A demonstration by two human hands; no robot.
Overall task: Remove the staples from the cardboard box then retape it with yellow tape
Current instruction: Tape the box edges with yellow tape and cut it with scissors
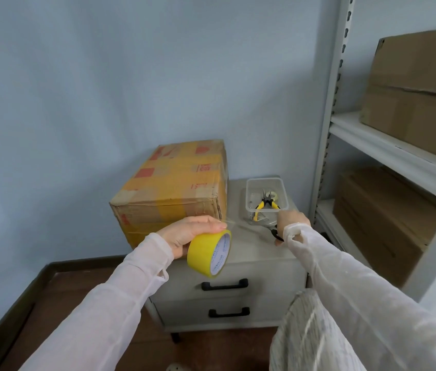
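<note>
A cardboard box (pixel 174 183) with red print and bands of yellow tape across its top and front stands on the left part of a grey drawer cabinet (pixel 262 253). My left hand (pixel 190 231) grips a roll of yellow tape (pixel 210 253) in front of the box's lower right corner; a thin strip stretches from the roll toward the right. My right hand (pixel 291 222) grips black-handled scissors (pixel 275 232) on the cabinet top, blades pointing left toward that strip.
A clear plastic tub (pixel 250 199) behind my right hand holds yellow-handled pliers (pixel 266 204) and small metal bits. A white metal shelf unit (pixel 388 145) at the right carries more cardboard boxes (pixel 420 95). Blue wall behind, dark wooden floor below.
</note>
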